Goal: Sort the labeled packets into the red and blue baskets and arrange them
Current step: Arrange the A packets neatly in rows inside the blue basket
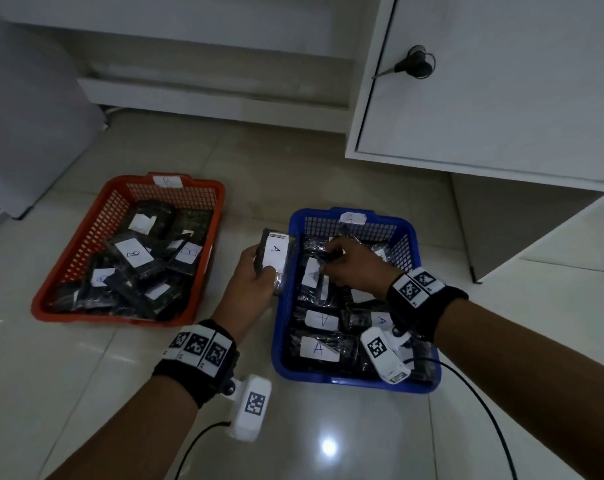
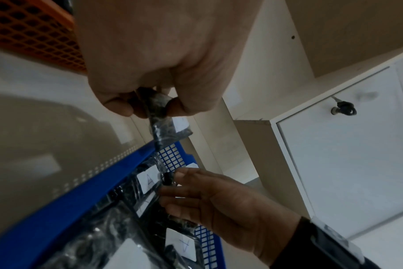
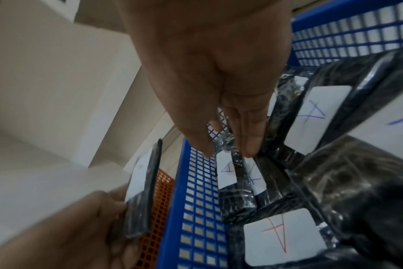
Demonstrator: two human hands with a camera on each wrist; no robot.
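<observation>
On the floor stand a red basket at left, tagged B, and a blue basket at right, tagged A. Both hold several black packets with white labels. My left hand grips a black packet marked A upright, just outside the blue basket's left rim. The left wrist view shows that packet pinched between thumb and fingers of the left hand. My right hand is inside the blue basket. Its thumb and fingers pinch an A packet standing among the others.
A white cabinet with a key in its door overhangs the back right. A low white shelf unit runs along the back. Glossy tiled floor lies in front of the baskets. Camera cables trail from both wrists.
</observation>
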